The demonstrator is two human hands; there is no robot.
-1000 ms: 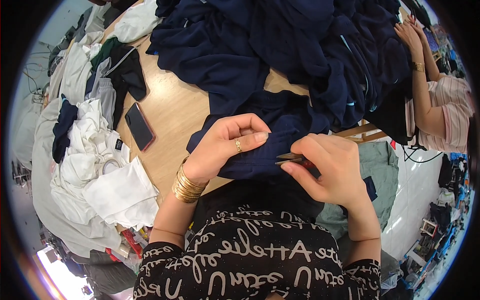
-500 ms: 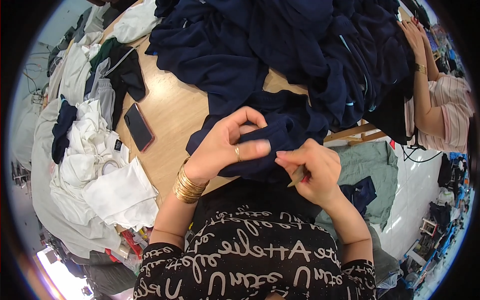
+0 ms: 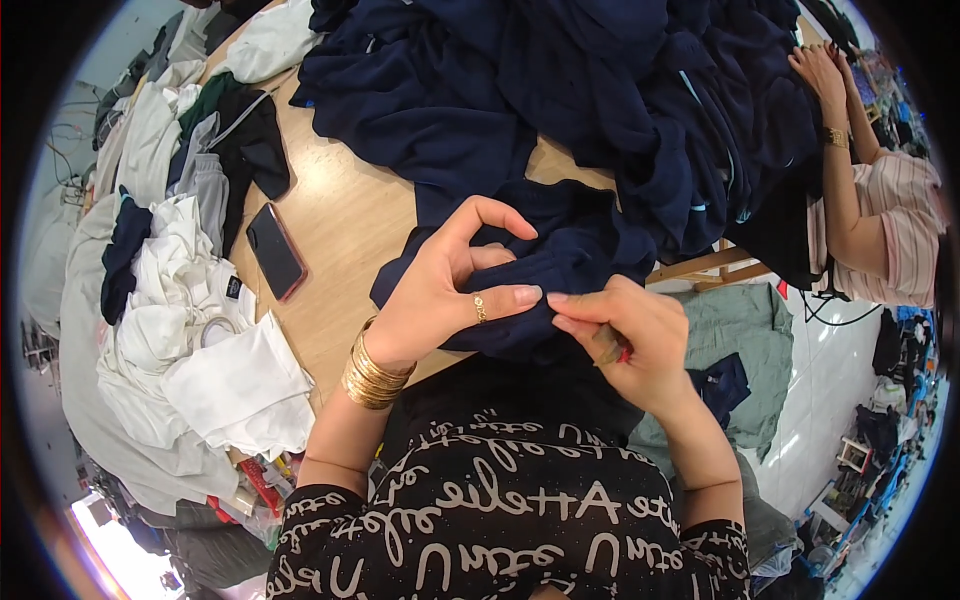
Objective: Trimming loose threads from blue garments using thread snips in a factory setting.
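Observation:
A navy garment (image 3: 590, 225) is bunched at the table's near edge, in front of my body. My left hand (image 3: 430, 285) grips a ribbed-looking fold of it, the thumb on top and the fingers partly hidden by cloth. Beside that thumb tip, my right hand (image 3: 645, 330) pinches with thumb and forefinger at the fold's edge; any thread between them is too fine to make out. Tucked in the right palm is a small brass-coloured tool (image 3: 606, 345) with a touch of red, mostly covered by the curled fingers.
A heap of navy garments (image 3: 420, 90) covers the table's far side. To the left lie a phone (image 3: 276, 252) on the wooden table (image 3: 350, 215), white cloths (image 3: 240, 385) and a roll of tape (image 3: 218, 330). At far right, another person's hands (image 3: 822, 75) rest at the heap.
My left thumb and right fingertips have come closer together at the fold. The brass-coloured tool has turned further into my right palm. The other person's hands shifted slightly.

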